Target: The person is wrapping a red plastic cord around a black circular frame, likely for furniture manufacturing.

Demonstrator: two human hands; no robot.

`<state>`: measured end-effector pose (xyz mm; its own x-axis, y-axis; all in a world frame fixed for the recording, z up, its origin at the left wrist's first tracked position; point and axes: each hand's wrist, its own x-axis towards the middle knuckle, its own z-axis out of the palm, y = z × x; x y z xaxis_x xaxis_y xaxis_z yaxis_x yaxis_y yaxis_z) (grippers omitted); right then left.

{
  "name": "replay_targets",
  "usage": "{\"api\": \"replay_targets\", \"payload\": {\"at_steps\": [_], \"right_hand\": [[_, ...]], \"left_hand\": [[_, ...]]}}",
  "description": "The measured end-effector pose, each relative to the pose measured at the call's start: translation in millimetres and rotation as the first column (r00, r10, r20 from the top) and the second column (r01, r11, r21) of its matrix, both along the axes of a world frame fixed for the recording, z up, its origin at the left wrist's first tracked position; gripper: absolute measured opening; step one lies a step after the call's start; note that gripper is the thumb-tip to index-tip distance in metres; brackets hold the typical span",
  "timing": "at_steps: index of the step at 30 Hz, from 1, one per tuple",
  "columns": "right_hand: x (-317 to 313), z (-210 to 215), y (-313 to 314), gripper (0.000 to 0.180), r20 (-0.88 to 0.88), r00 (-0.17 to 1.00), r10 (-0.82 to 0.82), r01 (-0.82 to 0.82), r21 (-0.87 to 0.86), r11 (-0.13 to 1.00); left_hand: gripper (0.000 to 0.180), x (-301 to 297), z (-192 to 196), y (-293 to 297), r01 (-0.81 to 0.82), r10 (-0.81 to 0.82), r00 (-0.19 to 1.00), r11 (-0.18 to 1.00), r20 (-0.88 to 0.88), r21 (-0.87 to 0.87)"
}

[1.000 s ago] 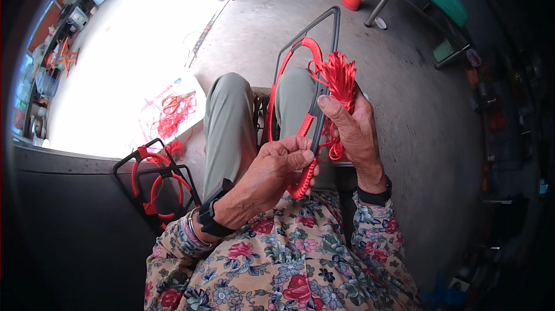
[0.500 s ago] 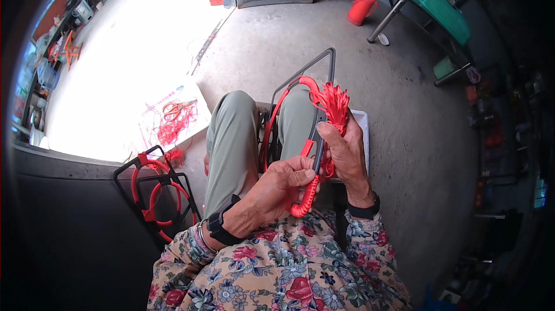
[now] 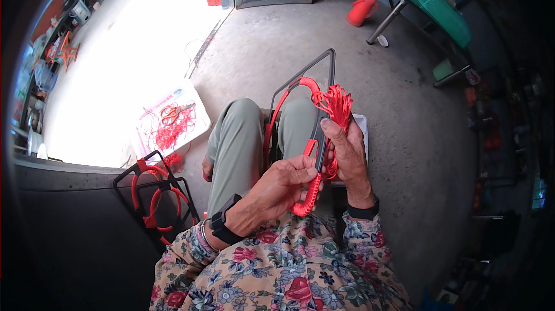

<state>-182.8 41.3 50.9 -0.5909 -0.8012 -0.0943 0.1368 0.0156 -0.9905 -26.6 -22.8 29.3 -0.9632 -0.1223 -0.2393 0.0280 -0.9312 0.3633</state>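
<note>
A black ring fixed to a black wire frame [image 3: 333,71] rests across my knees. Tight red cord wrapping [image 3: 306,206] covers the ring's near curve, and smooth red covering [image 3: 309,84] lies on its far part. My left hand [image 3: 283,182] pinches the ring with thumb and fingers, right where the wrapping ends at bare black. My right hand [image 3: 349,155] is closed round a bundle of red cord [image 3: 336,104], its loops fanning out above the thumb. That hand lies against the ring's right side; its fingertips are partly hidden behind the cord and ring.
Left of my knees, a white tray [image 3: 199,115] holds orange-handled scissors [image 3: 171,114] and tangled red cord. Black frames with red rings [image 3: 155,200] lean by a dark panel. A white container [image 3: 362,129] stands beside my right knee. Farther off are a red thermos [image 3: 362,8] and a metal-legged table [image 3: 388,20].
My right hand and the cord bundle have shifted very slightly, and the loops spread a little more to the right. My left hand keeps its pinch at about the same spot.
</note>
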Motion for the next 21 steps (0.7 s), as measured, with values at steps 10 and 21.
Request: {"api": "replay_targets", "payload": {"at_steps": [10, 21], "right_hand": [[-26, -6, 39, 0.022, 0.221, 0.974, -0.05, 0.071, -0.088, 0.994], [-23, -10, 61, 0.021, 0.205, 0.975, -0.089, 0.106, -0.073, 0.992]], "left_hand": [[0.022, 0, 18, -4, 0.105, -0.104, 0.994, 0.992, 0.02, -0.066], [0.024, -14, 16, 11, -0.01, 0.0, 0.996, 0.994, -0.093, -0.106]]}}
